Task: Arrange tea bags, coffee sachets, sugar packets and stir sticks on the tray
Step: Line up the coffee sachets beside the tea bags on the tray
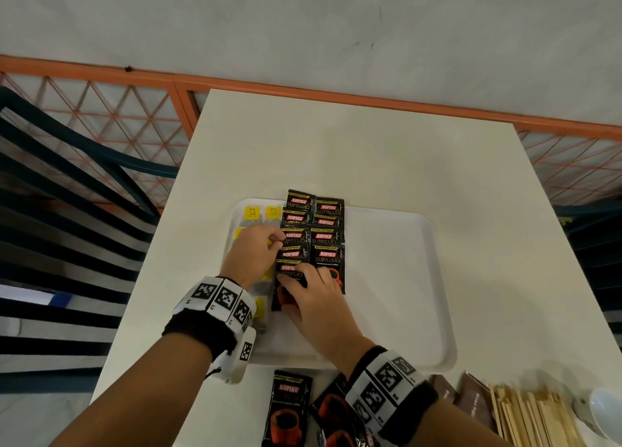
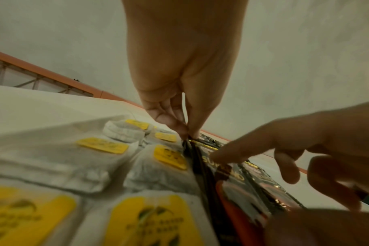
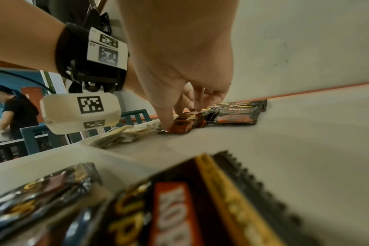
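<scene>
Both forearms are bare, each wearing a black fabric wristband (image 1: 198, 332) ringed with white blocks printed with black square fiducial markers (image 1: 223, 297); a white marker-tagged housing (image 3: 80, 114) hangs below the left wristband, black bracket above

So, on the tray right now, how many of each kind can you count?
Coffee sachets: 9
Tea bags: at least 6 showing, left hand hides some
Sugar packets: 0 on tray
Stir sticks: 0 on tray
Total: at least 15
</scene>
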Action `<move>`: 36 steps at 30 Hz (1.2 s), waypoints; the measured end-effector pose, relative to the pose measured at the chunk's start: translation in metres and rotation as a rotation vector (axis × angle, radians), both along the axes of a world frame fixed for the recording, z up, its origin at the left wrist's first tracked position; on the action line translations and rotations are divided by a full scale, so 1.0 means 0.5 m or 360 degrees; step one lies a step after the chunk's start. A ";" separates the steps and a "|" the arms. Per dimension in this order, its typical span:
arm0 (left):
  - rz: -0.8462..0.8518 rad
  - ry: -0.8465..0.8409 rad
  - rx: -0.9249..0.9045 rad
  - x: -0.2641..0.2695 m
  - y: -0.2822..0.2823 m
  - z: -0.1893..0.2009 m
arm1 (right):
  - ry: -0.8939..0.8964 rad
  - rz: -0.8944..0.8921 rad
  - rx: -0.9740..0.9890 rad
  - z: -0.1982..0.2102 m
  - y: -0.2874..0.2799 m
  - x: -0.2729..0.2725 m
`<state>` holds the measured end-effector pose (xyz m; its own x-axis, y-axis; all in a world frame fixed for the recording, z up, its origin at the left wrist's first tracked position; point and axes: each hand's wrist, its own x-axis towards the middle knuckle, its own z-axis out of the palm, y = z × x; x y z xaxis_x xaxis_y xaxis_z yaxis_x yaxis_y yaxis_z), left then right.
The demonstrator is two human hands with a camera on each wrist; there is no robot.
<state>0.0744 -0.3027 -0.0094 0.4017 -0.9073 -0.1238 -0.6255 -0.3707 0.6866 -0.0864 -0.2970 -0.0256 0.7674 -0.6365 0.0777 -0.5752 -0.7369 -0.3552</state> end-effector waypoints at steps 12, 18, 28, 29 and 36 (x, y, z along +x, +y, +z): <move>0.0141 0.0059 -0.0141 -0.015 0.097 0.026 | -0.0052 -0.1056 0.0775 0.028 -0.068 -0.040; 0.0125 0.0191 0.0034 -0.054 0.193 0.054 | -0.0148 -0.0991 0.0858 0.044 -0.071 -0.045; 0.0013 0.0265 0.0535 -0.208 0.401 0.022 | 0.0234 -0.0354 0.0876 0.116 0.049 -0.254; 0.0018 0.0261 0.0550 -0.222 0.404 0.014 | 0.0352 -0.0340 0.0873 0.111 0.064 -0.270; 0.0123 0.0214 0.0419 -0.265 0.391 -0.017 | 0.0547 -0.0410 0.0776 0.067 0.141 -0.274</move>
<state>-0.0580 -0.1072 -0.0180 0.4325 -0.8043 -0.4075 -0.4984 -0.5899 0.6353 -0.2234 -0.2266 0.0080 0.5150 -0.7037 -0.4895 -0.8525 -0.3608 -0.3781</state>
